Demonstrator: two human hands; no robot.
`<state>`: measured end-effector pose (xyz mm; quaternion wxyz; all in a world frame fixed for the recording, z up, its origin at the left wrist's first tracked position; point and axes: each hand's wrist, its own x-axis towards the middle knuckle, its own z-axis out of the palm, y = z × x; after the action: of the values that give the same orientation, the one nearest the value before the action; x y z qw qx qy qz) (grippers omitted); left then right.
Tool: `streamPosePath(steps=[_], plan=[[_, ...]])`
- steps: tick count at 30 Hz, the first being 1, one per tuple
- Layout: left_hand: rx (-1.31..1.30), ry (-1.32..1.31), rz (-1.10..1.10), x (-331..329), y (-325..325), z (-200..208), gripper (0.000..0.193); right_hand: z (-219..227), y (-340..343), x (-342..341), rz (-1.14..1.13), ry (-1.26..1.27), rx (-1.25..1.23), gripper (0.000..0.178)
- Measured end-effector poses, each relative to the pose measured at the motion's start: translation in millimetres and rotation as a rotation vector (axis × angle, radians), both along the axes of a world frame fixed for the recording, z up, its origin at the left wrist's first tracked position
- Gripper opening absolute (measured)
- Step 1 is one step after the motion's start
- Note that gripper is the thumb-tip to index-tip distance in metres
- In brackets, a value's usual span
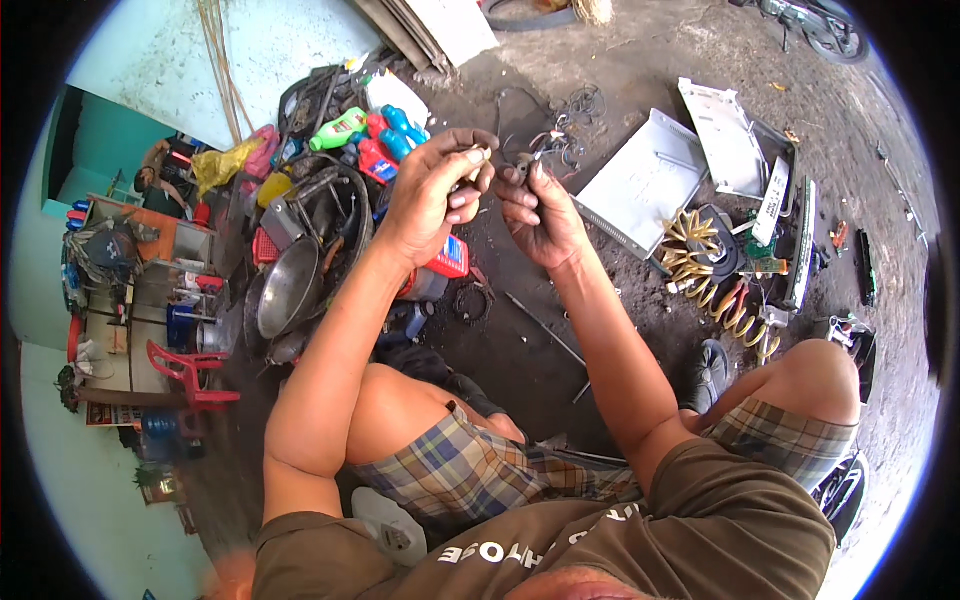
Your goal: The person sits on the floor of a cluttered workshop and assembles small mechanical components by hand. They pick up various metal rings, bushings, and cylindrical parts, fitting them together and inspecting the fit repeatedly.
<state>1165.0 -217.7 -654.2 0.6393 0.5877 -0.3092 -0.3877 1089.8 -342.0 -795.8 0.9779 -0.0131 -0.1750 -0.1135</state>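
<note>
Both my arms reach forward over the dark ground, and the hands are raised close together. My left hand (437,190) is closed in a pinch, its fingertips dirty; whatever sits between them is too small to name. Just to its right, my right hand (543,217) grips a small grey metal part (523,168) between thumb and fingers. A narrow gap separates the two hands. Beyond them a tangle of thin dark wires (580,108) lies on the ground; I cannot tell whether any of it joins the held part.
To the right lie a flat silver metal casing (645,180), a white metal panel (722,140) and coiled yellow hose (690,245). A heap of plastic bottles (340,130) and a metal pan (288,288) fills the left. A thin metal rod (545,328) lies before me. Further left stands a red plastic chair (190,372).
</note>
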Motion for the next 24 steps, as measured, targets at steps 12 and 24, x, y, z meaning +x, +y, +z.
streamPosePath(steps=[12, 24], plan=[[0.008, -0.597, -0.029, -27, -15, 16, 0.021, 39, -4, -32, -0.134, 0.149, -0.038, 0.023], [-0.074, -0.682, 0.071, -30, -17, 17, 0.017, 51, -9, -40, -0.351, 0.17, -0.263, 0.014]])
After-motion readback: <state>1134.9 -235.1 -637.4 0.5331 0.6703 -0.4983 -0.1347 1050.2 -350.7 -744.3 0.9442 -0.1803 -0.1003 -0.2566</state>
